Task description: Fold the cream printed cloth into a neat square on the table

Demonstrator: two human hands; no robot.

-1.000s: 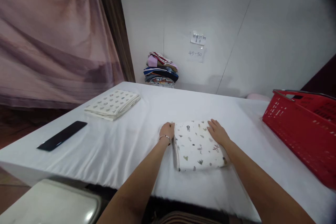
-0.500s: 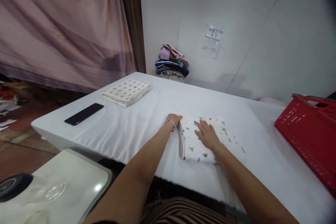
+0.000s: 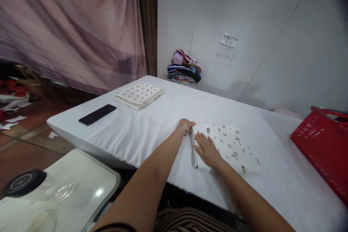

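A folded white cloth with small printed figures (image 3: 231, 145) lies on the white table (image 3: 152, 123) in front of me. My left hand (image 3: 187, 124), with a bracelet on the wrist, curls around the cloth's far left corner. My right hand (image 3: 207, 149) lies flat with fingers spread on the cloth's left part, near its folded edge. A second folded patterned cloth (image 3: 139, 94) rests at the table's far left.
A black phone (image 3: 97, 114) lies near the table's left edge. A red plastic basket (image 3: 323, 145) stands at the right. A pile of coloured clothes (image 3: 185, 68) sits against the wall. A white stool top (image 3: 67, 192) holding a clear round-lidded container is at lower left.
My right hand slid from the cloth's right edge across to its left side. The view swung left, showing more floor and the stool.
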